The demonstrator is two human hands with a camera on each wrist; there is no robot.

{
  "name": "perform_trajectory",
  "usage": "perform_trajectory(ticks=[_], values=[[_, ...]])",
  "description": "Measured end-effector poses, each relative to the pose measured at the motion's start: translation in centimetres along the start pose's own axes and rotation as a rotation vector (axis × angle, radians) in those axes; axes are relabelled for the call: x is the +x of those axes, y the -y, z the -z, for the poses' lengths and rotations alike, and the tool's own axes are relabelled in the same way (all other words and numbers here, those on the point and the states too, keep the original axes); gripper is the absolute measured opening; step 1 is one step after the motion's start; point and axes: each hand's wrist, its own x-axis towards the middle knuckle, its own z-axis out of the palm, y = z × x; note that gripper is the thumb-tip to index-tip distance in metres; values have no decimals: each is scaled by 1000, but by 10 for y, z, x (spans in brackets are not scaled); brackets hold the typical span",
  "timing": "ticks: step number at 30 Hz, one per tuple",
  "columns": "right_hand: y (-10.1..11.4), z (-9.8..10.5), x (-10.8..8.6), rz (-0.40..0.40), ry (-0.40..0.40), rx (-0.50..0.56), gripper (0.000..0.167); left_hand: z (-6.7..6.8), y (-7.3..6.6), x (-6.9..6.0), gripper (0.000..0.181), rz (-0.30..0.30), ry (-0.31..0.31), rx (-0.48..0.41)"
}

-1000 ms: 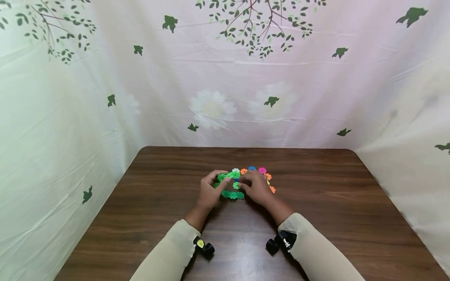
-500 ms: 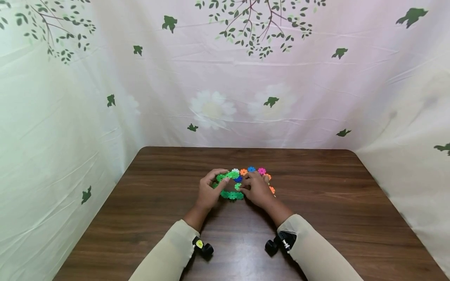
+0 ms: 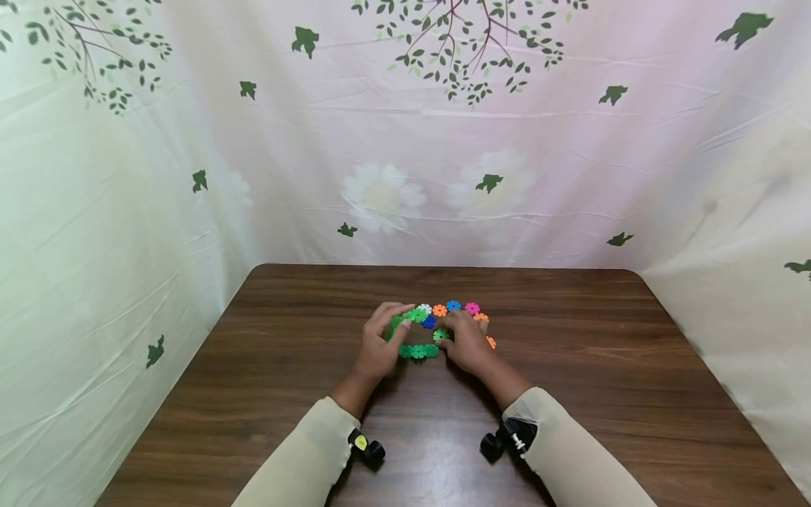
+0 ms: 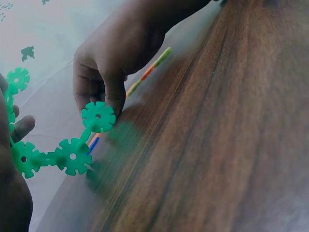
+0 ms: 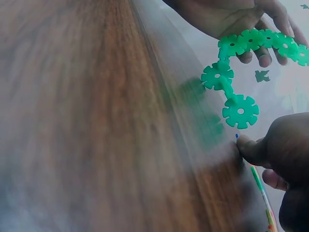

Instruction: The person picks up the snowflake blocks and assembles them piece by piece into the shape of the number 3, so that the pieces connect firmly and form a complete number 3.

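Observation:
A curved chain of green flower-shaped interlocking discs [image 3: 418, 351] forms a loop open at the right. My left hand [image 3: 376, 341] holds its left and upper part between thumb and fingers; in the right wrist view, those fingers show behind the row of discs [image 5: 252, 39]. One end disc [image 3: 441, 335] is at my right hand [image 3: 467, 343], also seen in the left wrist view as the end disc [image 4: 98, 116]. The right wrist view shows a small gap between that disc [image 5: 240, 111] and my right thumb [image 5: 253, 151]. Whether the right fingers pinch it is unclear.
Behind the hands lies a multicoloured row of similar discs, including a white disc [image 3: 425, 308], an orange disc [image 3: 439, 310] and a pink disc [image 3: 472, 308]; my right hand hides part of it. The brown table [image 3: 291, 394] ends at a patterned cloth [image 3: 443, 232].
The green end disc has shifted right, as have my right fingertips. It faces the head camera less brightly now. More of the dark blue disc shows. My left hand stays nearly still.

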Motion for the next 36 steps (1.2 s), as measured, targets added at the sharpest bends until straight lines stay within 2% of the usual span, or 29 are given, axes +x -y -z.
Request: perform_trajectory(ticks=[5,10,13,19,27,33,36], values=[[0,2,-1,22,6,-16,17,-1,-2,-1,34,-5,10,46],[-2,1,-1,18,-9,-26,11,-1,-2,-1,37,-4,20,40],[-2,2,-1,24,-33,-10,18,0,-1,-1,37,-3,23,42],[0,5,-1,69,-66,98,28,2,0,-2,36,-11,35,60],[4,12,-1,75,28,221,46,4,1,-2,35,14,53,40],[3,17,1,55,43,336,43,1,3,-2,38,-14,35,58],[5,21,0,35,54,395,39,-1,-1,-1,40,-39,26,70]])
